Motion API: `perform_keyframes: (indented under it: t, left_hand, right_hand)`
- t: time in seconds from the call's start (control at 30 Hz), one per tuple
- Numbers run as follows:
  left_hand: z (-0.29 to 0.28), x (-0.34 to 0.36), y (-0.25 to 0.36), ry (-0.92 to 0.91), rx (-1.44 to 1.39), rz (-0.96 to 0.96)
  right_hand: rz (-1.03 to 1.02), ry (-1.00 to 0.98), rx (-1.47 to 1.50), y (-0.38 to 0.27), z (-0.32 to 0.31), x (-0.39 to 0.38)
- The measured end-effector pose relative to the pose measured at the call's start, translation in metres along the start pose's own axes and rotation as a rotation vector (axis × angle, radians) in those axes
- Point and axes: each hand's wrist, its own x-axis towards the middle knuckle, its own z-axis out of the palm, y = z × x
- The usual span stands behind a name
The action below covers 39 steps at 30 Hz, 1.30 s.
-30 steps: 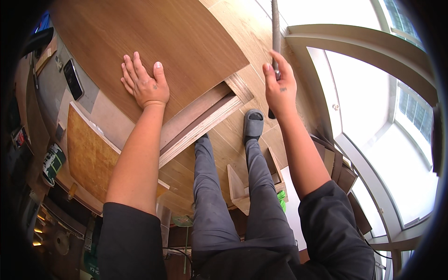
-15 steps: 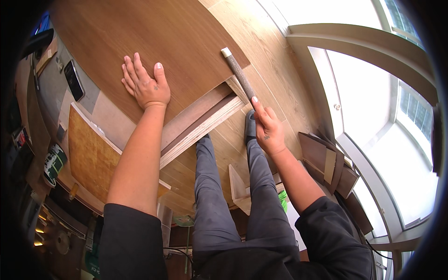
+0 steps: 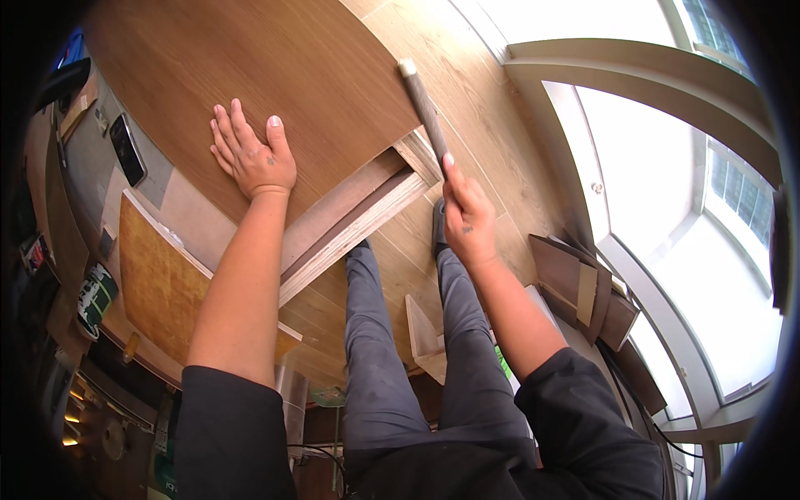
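My left hand point(image 3: 260, 158) lies flat on a large brown wood-grain board point(image 3: 283, 58), fingers spread and thumb out to the side. My right hand point(image 3: 468, 218) is closed around the near end of a long, narrow grey file point(image 3: 427, 110) with a pale tip. The file points away from me along the board's right edge, its tip near that edge. Under the board's near edge, an open wooden frame point(image 3: 354, 235) with pale layered edges shows a dark gap inside.
A yellow-brown panel point(image 3: 158, 267) stands left of my forearm. Beyond it lies a black phone point(image 3: 127, 150) on a grey surface. Dark board offcuts point(image 3: 575, 287) lean by the window frame point(image 3: 658, 275) on the right. My legs stand close to the wooden frame.
My right hand and the file have moved slightly away from me and to the left, along the board's edge. My left hand stays flat on the board; the whole view has shifted a little.
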Motion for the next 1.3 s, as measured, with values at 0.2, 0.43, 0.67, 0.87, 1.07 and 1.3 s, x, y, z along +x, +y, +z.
perform_keyframes:
  t: [0.2, 0.43, 0.67, 0.87, 1.07, 1.3]
  left_hand:
    - [0.000, -0.001, 0.001, -0.005, 0.002, -0.003]
    - [0.000, 0.000, 0.001, 0.003, -0.003, 0.007]
    - [-0.001, -0.001, 0.000, -0.004, -0.005, -0.007]
    - [0.001, -0.002, 0.001, 0.002, -0.015, -0.002]
    - [0.000, 0.000, 0.001, -0.005, -0.011, -0.011]
    - [0.000, -0.001, 0.002, -0.014, -0.009, -0.015]
  right_hand:
    - [0.000, 0.003, -0.002, -0.008, 0.004, 0.009]
    - [0.004, 0.003, -0.017, 0.001, -0.001, 0.013]
    - [-0.007, -0.046, -0.020, 0.000, -0.004, -0.005]
    - [0.030, 0.004, 0.042, -0.014, -0.004, 0.030]
    - [-0.014, -0.071, -0.032, 0.005, -0.002, -0.009]
    - [0.009, -0.024, -0.045, -0.006, -0.003, 0.019]
